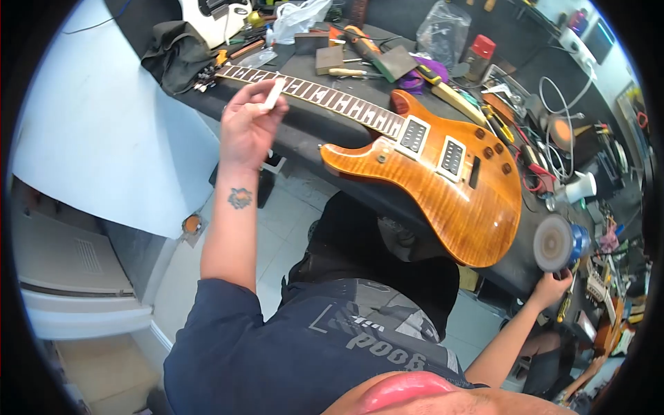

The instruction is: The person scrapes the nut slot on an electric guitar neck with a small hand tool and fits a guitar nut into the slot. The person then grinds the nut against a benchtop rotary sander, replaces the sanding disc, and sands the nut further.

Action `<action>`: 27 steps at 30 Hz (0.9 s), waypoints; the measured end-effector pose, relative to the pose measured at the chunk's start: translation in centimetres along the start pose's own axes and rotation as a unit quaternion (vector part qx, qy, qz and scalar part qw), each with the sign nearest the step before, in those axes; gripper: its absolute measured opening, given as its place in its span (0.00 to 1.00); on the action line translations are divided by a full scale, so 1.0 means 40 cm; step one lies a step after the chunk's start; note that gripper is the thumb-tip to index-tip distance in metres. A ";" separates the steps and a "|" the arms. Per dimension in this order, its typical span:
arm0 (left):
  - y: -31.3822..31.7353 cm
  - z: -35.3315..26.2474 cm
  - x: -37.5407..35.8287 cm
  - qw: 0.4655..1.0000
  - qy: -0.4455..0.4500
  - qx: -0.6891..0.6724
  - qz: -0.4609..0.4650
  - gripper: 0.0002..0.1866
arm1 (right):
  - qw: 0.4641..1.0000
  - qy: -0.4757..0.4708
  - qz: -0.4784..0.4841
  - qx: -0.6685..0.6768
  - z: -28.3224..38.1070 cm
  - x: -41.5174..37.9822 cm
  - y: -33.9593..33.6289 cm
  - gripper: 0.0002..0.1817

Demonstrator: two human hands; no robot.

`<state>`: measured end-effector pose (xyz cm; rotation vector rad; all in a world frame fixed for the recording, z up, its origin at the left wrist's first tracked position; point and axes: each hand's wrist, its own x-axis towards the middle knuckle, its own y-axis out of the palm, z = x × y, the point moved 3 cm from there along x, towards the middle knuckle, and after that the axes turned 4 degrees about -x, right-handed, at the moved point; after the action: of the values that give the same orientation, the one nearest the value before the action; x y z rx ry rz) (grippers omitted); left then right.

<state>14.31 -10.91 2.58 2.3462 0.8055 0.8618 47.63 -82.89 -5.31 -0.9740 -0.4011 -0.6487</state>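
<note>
My left hand (252, 124) is raised in front of the guitar neck, its fingers closed on a small white block (274, 94). Behind it, an amber flame-top electric guitar (456, 214) lies face up along the bench edge. No strings show over its fretboard (332, 100) or its two pickups. My right hand (551, 289) reaches to the bench grinder (578, 242), just below its round grey wheel (552, 243). Its fingers are bent together there, and what they touch is hidden.
Hand tools, blocks and a red-capped can (478, 55) crowd the dark bench. A white guitar body (216, 21) lies at the back left. White cable (568, 131) loops at the right. Another person's arm (584, 379) shows at the lower right.
</note>
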 end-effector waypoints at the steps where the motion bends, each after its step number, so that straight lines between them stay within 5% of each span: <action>1: -0.084 -0.029 0.016 0.996 0.020 0.068 -0.048 0.24 | 1.000 0.009 0.004 -0.002 -0.003 0.001 0.003 0.34; 5: -0.429 -0.130 0.073 0.898 0.062 0.349 -0.259 0.13 | 0.998 0.006 0.004 -0.063 -0.025 0.019 0.008 0.36; 12: -0.564 -0.215 0.224 0.752 0.188 0.579 -0.253 0.11 | 0.996 -0.014 -0.016 -0.090 -0.108 0.064 0.037 0.37; 18: -0.530 -0.194 0.288 0.690 0.192 0.645 -0.266 0.11 | 0.995 -0.017 -0.024 -0.092 -0.139 0.076 0.045 0.36; 27: -0.524 -0.186 0.298 0.686 0.152 0.682 -0.205 0.15 | 0.985 -0.077 -0.030 -0.150 -0.135 0.073 0.041 0.30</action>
<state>9.20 13.54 -0.90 2.8274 2.7313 0.4058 51.07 -87.83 -7.42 -1.3094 -0.4804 -0.7040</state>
